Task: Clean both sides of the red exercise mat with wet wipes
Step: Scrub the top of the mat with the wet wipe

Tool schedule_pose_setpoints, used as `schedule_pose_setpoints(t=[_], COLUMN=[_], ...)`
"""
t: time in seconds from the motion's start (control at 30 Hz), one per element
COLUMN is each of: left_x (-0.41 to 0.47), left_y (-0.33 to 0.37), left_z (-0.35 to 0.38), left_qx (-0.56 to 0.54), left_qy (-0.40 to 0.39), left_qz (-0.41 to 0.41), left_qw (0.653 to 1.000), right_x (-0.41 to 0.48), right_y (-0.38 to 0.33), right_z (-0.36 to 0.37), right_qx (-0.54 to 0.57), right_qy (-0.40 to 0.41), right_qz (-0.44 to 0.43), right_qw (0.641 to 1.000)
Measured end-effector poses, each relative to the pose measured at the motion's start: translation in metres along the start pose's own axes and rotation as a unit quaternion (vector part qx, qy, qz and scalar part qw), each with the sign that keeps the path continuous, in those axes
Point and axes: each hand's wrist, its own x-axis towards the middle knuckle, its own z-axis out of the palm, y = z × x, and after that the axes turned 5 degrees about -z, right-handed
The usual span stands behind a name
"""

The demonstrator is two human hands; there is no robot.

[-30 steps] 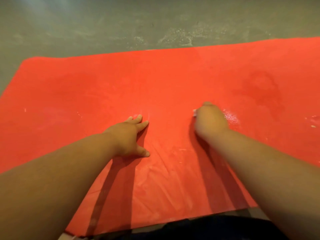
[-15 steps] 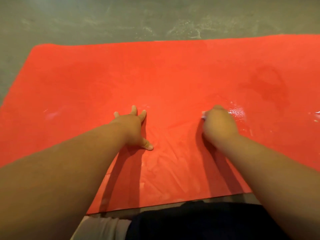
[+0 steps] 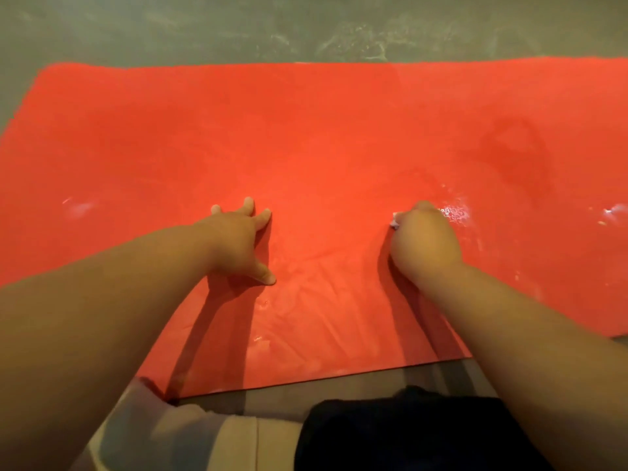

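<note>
On the grey floor (image 3: 204, 28) lies the red exercise mat (image 3: 306, 130), flat, its long axis running left to right across us, with the left end in view and the right end past the frame. Our left hand (image 3: 238, 243) presses flat on it, fingers spread, as a brace. Our right hand (image 3: 424, 243), nearer the glistening wet patch (image 3: 455, 212) just to its right, curls round a wet wipe (image 3: 395, 220) — only a white corner shows. We judge the next stroke runs along that axis.
</note>
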Motion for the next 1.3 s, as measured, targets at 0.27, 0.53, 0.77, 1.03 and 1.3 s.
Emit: schedule_pose_setpoints(t=[0.27, 0.53, 0.77, 1.03, 1.3], left_x=[-0.009, -0.019, -0.045, -0.057, -0.049], left_y=[-0.005, -0.003, -0.005, 0.017, 0.017], left_z=[0.007, 0.015, 0.038, 0.039, 0.039], left_qx=[0.026, -0.016, -0.016, 0.002, -0.027], left_qy=[-0.011, 0.018, -0.006, -0.044, -0.047], left_qz=[0.012, 0.026, 0.055, 0.027, 0.014], left_qw=[1.0, 0.999, 0.998, 0.999, 0.998], right_x=[-0.022, -0.037, -0.049, -0.053, -0.069], right_y=[-0.058, -0.044, -0.071, -0.014, -0.041], right_z=[0.018, 0.01, 0.009, 0.0, -0.002], right_qx=[0.061, 0.039, 0.068, 0.01, 0.037], right_qy=[-0.055, -0.025, -0.109, -0.08, -0.154], right_qz=[-0.195, -0.044, -0.154, 0.012, -0.118], right_qw=[0.977, 0.998, 0.98, 0.997, 0.98])
